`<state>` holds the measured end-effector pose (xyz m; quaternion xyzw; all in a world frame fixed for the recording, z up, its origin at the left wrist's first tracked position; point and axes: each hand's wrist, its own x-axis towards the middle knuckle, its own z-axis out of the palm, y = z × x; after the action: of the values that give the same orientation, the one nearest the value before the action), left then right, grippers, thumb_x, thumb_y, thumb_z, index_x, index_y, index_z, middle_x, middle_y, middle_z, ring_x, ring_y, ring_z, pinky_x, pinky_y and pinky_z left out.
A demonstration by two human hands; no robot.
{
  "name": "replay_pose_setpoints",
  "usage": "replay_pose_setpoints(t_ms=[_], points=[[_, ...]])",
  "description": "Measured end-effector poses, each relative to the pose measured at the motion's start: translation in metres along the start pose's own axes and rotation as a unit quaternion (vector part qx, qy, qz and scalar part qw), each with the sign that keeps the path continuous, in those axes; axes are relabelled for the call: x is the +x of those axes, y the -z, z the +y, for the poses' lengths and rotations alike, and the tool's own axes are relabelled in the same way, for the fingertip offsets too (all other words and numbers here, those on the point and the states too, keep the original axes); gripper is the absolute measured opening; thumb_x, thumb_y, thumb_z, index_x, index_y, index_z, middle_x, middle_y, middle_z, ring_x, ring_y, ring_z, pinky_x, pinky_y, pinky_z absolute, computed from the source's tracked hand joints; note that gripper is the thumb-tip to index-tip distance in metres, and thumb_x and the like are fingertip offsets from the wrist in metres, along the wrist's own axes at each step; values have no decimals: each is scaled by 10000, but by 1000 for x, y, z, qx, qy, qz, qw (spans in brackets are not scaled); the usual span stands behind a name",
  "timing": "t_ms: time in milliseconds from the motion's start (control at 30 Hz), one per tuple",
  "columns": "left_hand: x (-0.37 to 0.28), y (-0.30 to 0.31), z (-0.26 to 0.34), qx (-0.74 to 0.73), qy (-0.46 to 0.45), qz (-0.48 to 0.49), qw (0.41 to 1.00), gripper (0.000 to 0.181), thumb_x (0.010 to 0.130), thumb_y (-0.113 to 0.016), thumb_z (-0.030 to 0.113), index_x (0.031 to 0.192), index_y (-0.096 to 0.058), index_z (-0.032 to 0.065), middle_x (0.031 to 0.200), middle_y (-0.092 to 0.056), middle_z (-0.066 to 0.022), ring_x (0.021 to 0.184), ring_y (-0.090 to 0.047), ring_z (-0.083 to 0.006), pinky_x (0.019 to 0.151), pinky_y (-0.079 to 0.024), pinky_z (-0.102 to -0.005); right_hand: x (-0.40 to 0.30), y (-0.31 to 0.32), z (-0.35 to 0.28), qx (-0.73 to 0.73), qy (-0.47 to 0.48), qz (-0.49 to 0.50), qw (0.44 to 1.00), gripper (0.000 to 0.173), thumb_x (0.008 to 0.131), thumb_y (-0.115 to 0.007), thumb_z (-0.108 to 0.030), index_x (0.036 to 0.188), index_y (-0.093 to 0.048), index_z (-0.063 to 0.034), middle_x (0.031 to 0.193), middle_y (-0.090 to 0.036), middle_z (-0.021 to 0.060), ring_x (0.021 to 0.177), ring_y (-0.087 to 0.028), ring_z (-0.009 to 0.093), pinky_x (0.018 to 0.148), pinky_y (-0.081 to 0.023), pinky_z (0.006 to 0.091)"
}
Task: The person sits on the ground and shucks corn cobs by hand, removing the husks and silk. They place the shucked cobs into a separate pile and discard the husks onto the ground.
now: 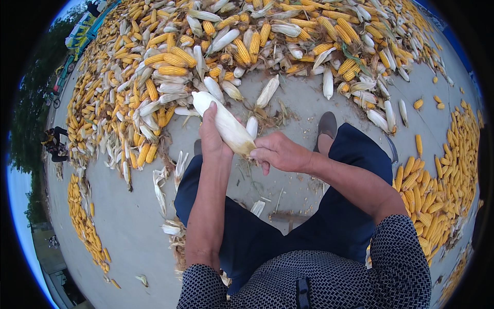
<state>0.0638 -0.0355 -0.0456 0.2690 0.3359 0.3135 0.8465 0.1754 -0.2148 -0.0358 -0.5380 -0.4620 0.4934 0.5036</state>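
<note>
An ear of corn in its pale husk (225, 125) is held tilted between my two hands, above the gap between my knees. My left hand (213, 135) wraps around its middle, with the thumb along the upper side. At the brownish end of the husk, my right hand (283, 151) pinches with thumb and fingers. The husk still covers the ear, so its kernels are hidden. Just beyond the held ear, another husked ear (252, 126) lies on the concrete floor, and one more (268, 91) rests farther out.
A large heap of mixed bare and husked corn (173, 61) spreads ahead. Bare yellow cobs (432, 201) are piled at my right, with a smaller row (85, 228) far left. A curved blade (392, 150) shows beside my right knee. Loose husks (160, 189) lie by my left knee.
</note>
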Motion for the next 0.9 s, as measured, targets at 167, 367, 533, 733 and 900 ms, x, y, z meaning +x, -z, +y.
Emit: replay_pose_setpoints(t_ms=[167, 367, 533, 733, 900], points=[[5, 3, -7, 3, 25, -29, 999, 420, 982, -773, 413, 1122, -592, 60, 860, -675, -124, 711, -679, -270, 706, -596, -466, -1, 2, -1, 79, -23, -39, 996, 296, 1017, -562, -160, 808, -635, 36, 668, -708, 142, 575, -729, 213, 490, -487, 304], [-1, -7, -8, 150, -55, -46, 986, 332, 978, -738, 235, 1165, -596, 1, 871, -679, -122, 688, -705, -251, 648, -617, -413, -3, 18, -4, 286, -138, 11, 948, 225, 1015, -577, -121, 807, -568, -36, 701, -680, 128, 575, -719, 215, 373, -298, 231], [-9, -12, -12, 183, -59, -83, 978, 322, 953, -717, 133, 1197, -609, -49, 934, -703, -125, 723, -721, -228, 666, -622, -385, -7, 35, -18, 346, -117, 59, 929, 180, 988, -588, -113, 833, -569, -24, 725, -677, 140, 575, -718, 241, 363, -312, 225], [-14, -19, -39, 263, 1, -149, 953, 417, 941, -784, 221, 1200, -621, -62, 911, -703, -127, 685, -709, -221, 582, -600, -369, -2, 69, -30, 367, -44, 137, 919, 147, 973, -590, -90, 876, -601, 20, 792, -696, 176, 625, -693, 226, 405, -356, 210], [-15, -16, -51, 238, 39, -187, 952, 643, 930, -839, 468, 1256, -602, -33, 883, -678, -104, 639, -690, -212, 511, -582, -346, 0, 86, -30, 400, -19, 207, 893, 169, 970, -601, -60, 814, -576, -1, 813, -687, 177, 660, -685, 230, 407, -357, 210]])
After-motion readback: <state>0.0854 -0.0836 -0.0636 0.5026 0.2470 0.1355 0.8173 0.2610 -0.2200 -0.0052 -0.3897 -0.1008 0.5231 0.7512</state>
